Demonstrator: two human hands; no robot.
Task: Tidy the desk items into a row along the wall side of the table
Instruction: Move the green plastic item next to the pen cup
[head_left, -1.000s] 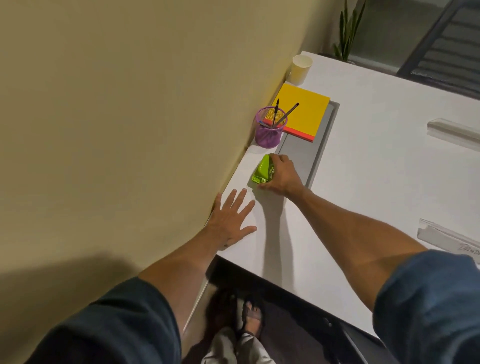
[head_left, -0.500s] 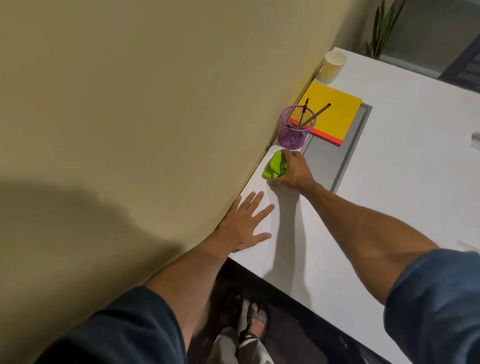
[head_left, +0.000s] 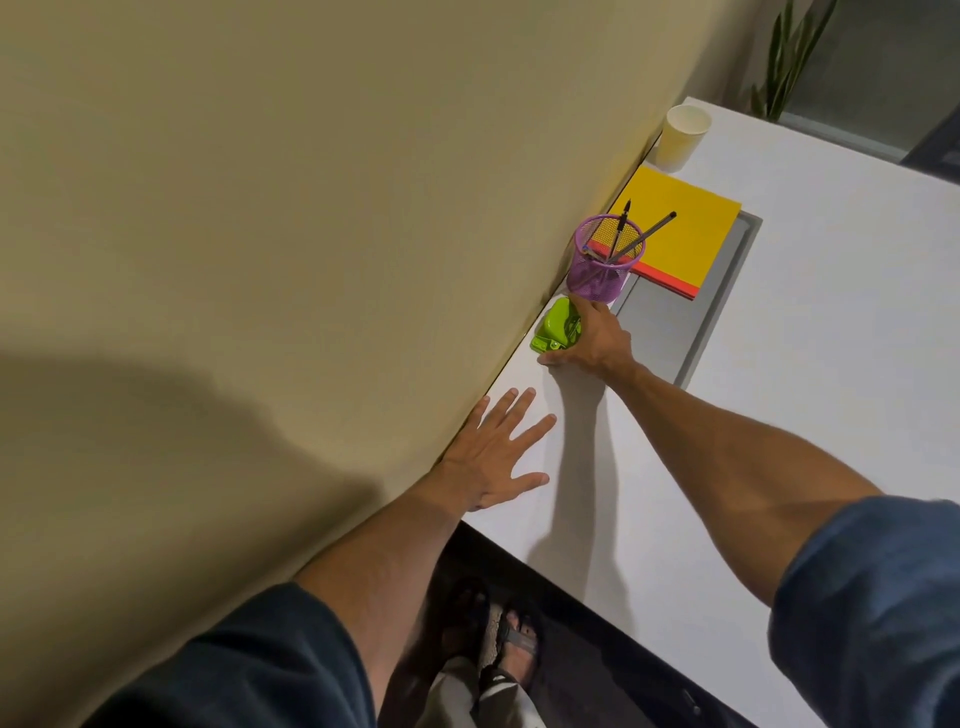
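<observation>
As my left hand (head_left: 493, 452) lies spread on the desk (head_left: 779, 415), my right hand (head_left: 592, 340) grips the punch (head_left: 555, 325) at the cup's (head_left: 602, 267) seven o'clock.

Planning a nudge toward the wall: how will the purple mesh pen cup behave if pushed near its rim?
The purple mesh pen cup is open mesh, so probably light and easy to slide. Tall, with pens leaning out, it may tip.

Clothing worn: dark blue left sleeve (head_left: 249, 660) and right sleeve (head_left: 872, 613), light trousers (head_left: 462, 699), dark open-toed strap sandals (head_left: 519, 642).
</observation>
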